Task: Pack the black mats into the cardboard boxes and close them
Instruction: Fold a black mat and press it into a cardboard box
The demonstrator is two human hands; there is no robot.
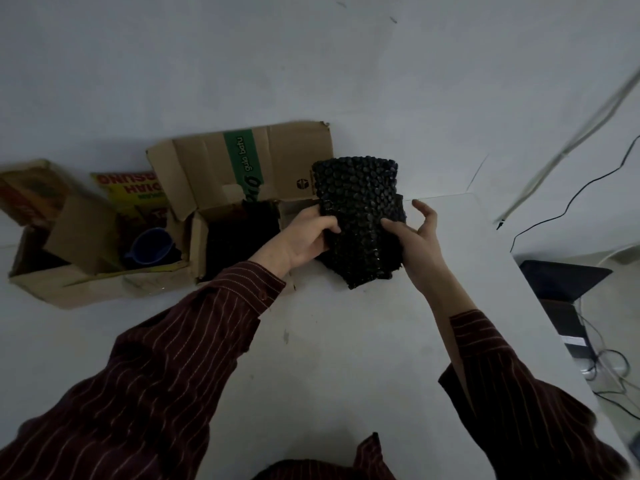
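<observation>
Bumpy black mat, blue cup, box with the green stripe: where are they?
Black mat (360,216): head view, its bumpy middle.
Blue cup (149,250): head view, its inside wall.
Cardboard box with the green stripe (239,157): head view, the stripe on its raised flap.

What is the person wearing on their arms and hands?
The left sleeve and right sleeve are long, dark maroon shirt cloth with thin pale stripes. A small button shows on the left cuff. The left hand and right hand are bare, with no gloves.
</observation>
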